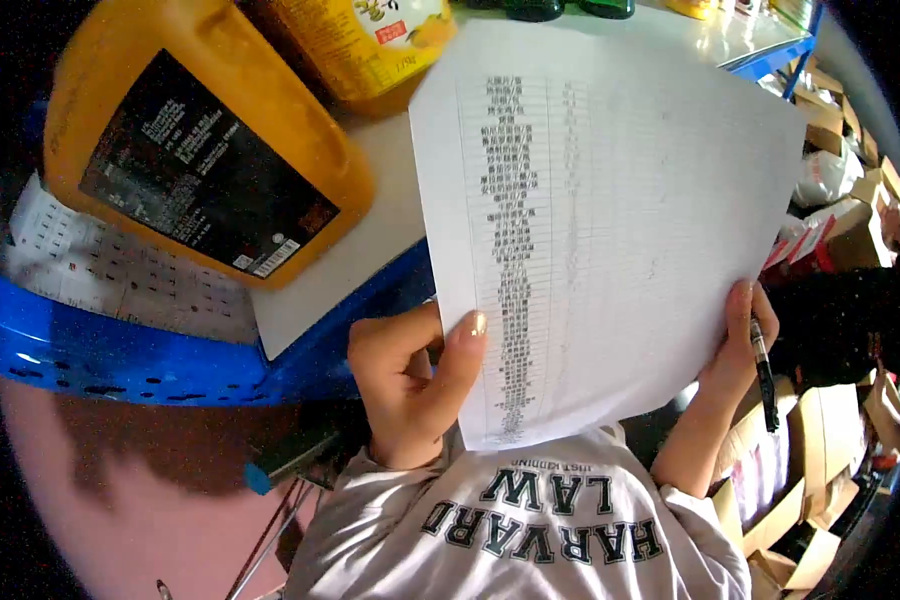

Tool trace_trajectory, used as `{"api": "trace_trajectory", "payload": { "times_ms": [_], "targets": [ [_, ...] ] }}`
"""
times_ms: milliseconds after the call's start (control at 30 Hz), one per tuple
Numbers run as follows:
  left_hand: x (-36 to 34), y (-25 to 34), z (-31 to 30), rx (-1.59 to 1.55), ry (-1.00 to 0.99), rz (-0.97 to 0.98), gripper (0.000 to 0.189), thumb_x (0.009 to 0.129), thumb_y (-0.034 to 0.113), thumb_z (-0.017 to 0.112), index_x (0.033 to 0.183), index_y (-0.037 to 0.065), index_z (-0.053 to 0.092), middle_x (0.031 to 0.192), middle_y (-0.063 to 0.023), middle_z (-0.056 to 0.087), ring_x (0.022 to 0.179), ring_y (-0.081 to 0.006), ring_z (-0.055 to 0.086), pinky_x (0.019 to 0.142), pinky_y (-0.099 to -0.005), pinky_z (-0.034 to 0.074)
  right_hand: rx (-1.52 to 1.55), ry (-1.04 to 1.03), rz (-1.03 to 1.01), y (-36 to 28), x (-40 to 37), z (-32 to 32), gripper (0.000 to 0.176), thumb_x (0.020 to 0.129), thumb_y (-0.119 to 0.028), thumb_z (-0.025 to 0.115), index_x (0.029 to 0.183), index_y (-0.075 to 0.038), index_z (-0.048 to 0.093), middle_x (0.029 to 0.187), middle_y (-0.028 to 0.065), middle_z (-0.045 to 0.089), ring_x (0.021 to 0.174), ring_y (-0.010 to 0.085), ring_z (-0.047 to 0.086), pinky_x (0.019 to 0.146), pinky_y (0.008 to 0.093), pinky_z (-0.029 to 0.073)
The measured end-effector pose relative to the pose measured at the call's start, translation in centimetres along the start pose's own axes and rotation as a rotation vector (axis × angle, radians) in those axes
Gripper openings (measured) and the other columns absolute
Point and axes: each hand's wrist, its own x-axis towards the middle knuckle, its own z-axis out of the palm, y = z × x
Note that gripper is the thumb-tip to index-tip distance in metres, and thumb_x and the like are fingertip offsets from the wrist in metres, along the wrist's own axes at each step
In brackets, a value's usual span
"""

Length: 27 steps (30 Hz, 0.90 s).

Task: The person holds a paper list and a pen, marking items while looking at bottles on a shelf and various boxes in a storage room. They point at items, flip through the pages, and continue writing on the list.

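A white printed sheet of paper (660, 220) with a column of text and faint ruled lines fills the middle of the view. My left hand (415, 375) pinches its lower left edge, thumb on top. At the right edge, my right hand (745, 335) grips the same sheet, and a dark pen (765, 380) is tucked in its fingers, pointing down. Left of the paper, a large orange bottle (330, 165) with a black label (205, 160) stands on the shelf. Behind it is a yellow-labelled container (370, 50).
A blue metal shelf edge (120, 355) runs along the left, with printed papers (100, 260) on it. Dark green bottle bases (535, 8) show at the top. Open cardboard boxes (830, 430) and bags are piled on the right. Below left is a pinkish floor (130, 500).
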Motion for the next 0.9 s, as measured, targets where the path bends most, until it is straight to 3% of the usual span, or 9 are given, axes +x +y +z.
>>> {"api": "trace_trajectory", "payload": {
  "times_ms": [133, 233, 333, 500, 733, 900],
  "targets": [
    [-0.3, -0.3, 0.4, -0.069, 0.004, 0.012, 0.018, 0.076, 0.011, 0.055, 0.070, -0.005, 0.058, 0.043, -0.0006, 0.045, 0.036, -0.0011, 0.030, 0.035, -0.0199, 0.018, 0.024, -0.056, 0.013, -0.3, -0.3, -0.4, 0.020, 0.082, -0.018, 0.052, 0.070, -0.003, 0.055, 0.064, -0.0058, 0.049, 0.061, 0.0012, 0.039, 0.057, 0.0141, 0.030],
    [-0.6, -0.2, 1.1, -0.024, -0.001, 0.069, 0.018, 0.077, 0.011, 0.054, 0.070, -0.005, 0.057, 0.045, -0.0014, 0.047, 0.038, -0.0014, 0.033, 0.036, -0.0193, 0.022, -0.017, -0.012, -0.016, -1.0, -0.4, -0.5, 0.026, 0.082, -0.021, 0.052, 0.061, -0.005, 0.050, 0.056, -0.0096, 0.037, 0.053, 0.0014, 0.029, 0.048, 0.0181, 0.020],
    [-0.6, 0.5, 0.9, 0.013, -0.094, 0.047, 0.018, 0.078, 0.011, 0.053, 0.071, -0.005, 0.057, 0.046, -0.0022, 0.048, 0.039, -0.0019, 0.036, 0.037, -0.0195, 0.026, 0.007, 0.068, 0.005, -0.8, -0.6, -0.9, 0.027, 0.082, -0.022, 0.051, 0.061, -0.006, 0.049, 0.056, -0.0095, 0.037, 0.053, 0.0011, 0.028, 0.047, 0.0181, 0.020],
    [-1.2, 0.3, 1.0, 0.002, -0.136, 0.033, 0.020, 0.079, 0.014, 0.051, 0.070, -0.004, 0.056, 0.048, -0.0035, 0.050, 0.041, -0.0031, 0.040, 0.038, -0.0201, 0.029, 0.007, 0.012, 0.008, -1.6, -1.1, -2.0, 0.029, 0.082, -0.023, 0.051, 0.060, -0.006, 0.046, 0.057, -0.0093, 0.037, 0.054, 0.0017, 0.029, 0.048, 0.0176, 0.021],
    [-2.3, 0.6, 1.0, -0.274, -0.184, -0.145, 0.026, 0.082, 0.018, 0.049, 0.070, -0.005, 0.054, 0.053, -0.0031, 0.052, 0.048, -0.0033, 0.042, 0.044, -0.0196, 0.032, -0.009, 0.072, -0.038, -2.0, -1.3, -1.9, 0.028, 0.082, -0.021, 0.052, 0.060, -0.005, 0.046, 0.059, -0.0081, 0.040, 0.055, 0.0024, 0.031, 0.050, 0.0173, 0.023],
    [-2.3, 1.4, 0.4, -0.259, -0.216, -0.193, 0.027, 0.082, 0.017, 0.048, 0.068, -0.005, 0.053, 0.052, -0.0021, 0.050, 0.050, -0.0030, 0.041, 0.046, -0.0201, 0.032, 0.037, -0.013, 0.006, -2.2, -1.6, -2.4, 0.023, 0.081, -0.020, 0.054, 0.065, -0.003, 0.050, 0.061, -0.0066, 0.044, 0.057, 0.0028, 0.035, 0.053, 0.0164, 0.027]
  ]
}}
